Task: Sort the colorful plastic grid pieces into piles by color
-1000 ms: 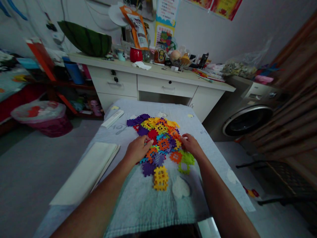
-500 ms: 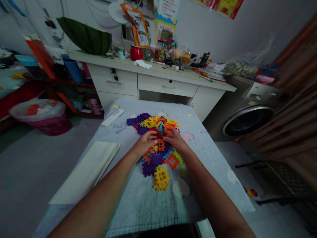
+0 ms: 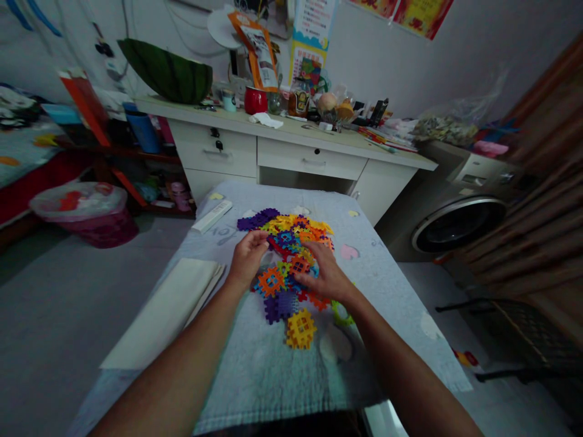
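While left hand [image 3: 248, 260] fingers are curled, hold unclear, and right hand [image 3: 324, 278] fingers spread wide, light, stiff waffle blocks [image 3: 286, 241] are judged best pinched at notched edges.

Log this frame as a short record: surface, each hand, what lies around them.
Surface: table under a pale blue cloth
Left hand: fingers curled at the left edge of the tile pile; hold unclear
Right hand: spread flat, palm down, on the pile's near right side
Nearby: yellow tile at the pile's near edge; folded white sheet at left
Behind: white desk, washing machine
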The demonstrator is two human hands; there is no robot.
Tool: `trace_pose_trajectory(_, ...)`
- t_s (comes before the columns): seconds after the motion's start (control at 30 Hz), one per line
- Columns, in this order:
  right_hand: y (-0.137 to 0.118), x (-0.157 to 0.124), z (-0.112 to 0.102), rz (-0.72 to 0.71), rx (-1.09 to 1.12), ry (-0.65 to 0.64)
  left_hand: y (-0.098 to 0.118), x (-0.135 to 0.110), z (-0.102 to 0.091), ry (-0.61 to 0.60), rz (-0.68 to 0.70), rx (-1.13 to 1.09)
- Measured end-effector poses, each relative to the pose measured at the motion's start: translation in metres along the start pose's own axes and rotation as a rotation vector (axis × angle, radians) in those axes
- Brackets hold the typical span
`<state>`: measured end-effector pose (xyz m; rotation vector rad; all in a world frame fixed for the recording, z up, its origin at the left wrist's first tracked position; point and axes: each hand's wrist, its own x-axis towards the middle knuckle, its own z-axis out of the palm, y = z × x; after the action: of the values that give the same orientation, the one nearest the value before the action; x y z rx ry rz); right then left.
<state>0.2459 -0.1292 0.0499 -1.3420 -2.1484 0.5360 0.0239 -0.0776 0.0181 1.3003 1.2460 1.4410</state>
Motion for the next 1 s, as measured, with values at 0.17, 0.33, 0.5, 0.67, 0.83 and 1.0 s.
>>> trace_pose_trajectory(0.17, -0.033, -0.04, 0.018, -0.089, -0.169, -0.283, -0.006, 0.002, -0.004, 0.052, 0.015, 0.1)
trace_pose_trajectory(0.33, -0.026, -0.031, 0.034, -0.085, -0.23, -0.241, -0.011, -0.001, -0.004, 0.024, 0.054, 0.171)
trace_pose_trajectory(0.5, -0.015, -0.006, 0.03, -0.133, -0.246, -0.147, -0.015, -0.002, -0.006, -0.003, 0.09, 0.198)
trace_pose_trajectory(0.67, -0.008, 0.014, 0.025, -0.148, -0.222, -0.034, -0.02, -0.001, -0.006, 0.003, 0.158, 0.243)
trace_pose_trajectory(0.83, 0.02, 0.038, 0.016, -0.005, -0.19, 0.179, -0.019, -0.001, -0.005, -0.008, 0.26, 0.337)
trace_pose_trajectory(1.0, 0.048, 0.056, -0.004, 0.111, -0.176, 0.317, -0.019, -0.003, -0.005, 0.018, 0.298, 0.475)
